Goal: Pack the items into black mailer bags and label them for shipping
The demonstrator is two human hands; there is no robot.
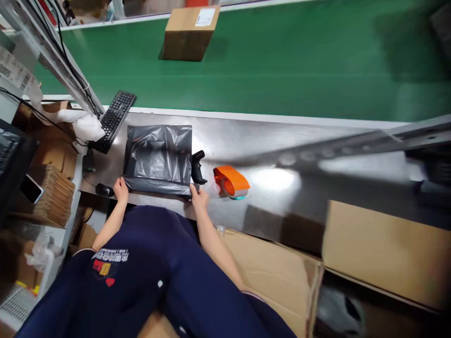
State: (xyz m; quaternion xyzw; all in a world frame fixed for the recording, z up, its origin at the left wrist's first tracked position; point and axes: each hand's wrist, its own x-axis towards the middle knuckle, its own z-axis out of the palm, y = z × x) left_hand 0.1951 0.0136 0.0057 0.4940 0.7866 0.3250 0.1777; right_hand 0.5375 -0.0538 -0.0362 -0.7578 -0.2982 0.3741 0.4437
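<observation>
Dark blue sleeves [169, 277] fill the bottom of the view, with both forearms reaching forward to a steel worktable [282, 145]. On it lies a black plastic mailer bag [158, 157], flat, with its near edge folded over along the table's front. At the bag's near left corner the left hand [120, 189] has its fingers closed down on the folded edge; at the near right corner the right hand [199, 196] does the same, fingers curled onto the fold. Whether the thumbs sit under the flap cannot be told.

Just beside the bag's right edge stands a black handheld scanner [197, 166], touching or nearly touching it. To the right of that lies an orange tape dispenser [230, 181], near the right hand but apart from it. A black keyboard [114, 119] lies tilted at the bag's far left, and a black mouse [104, 190] sits just left of the left hand. Beyond the table runs a green conveyor belt [282, 61] carrying a cardboard box [190, 32].
</observation>
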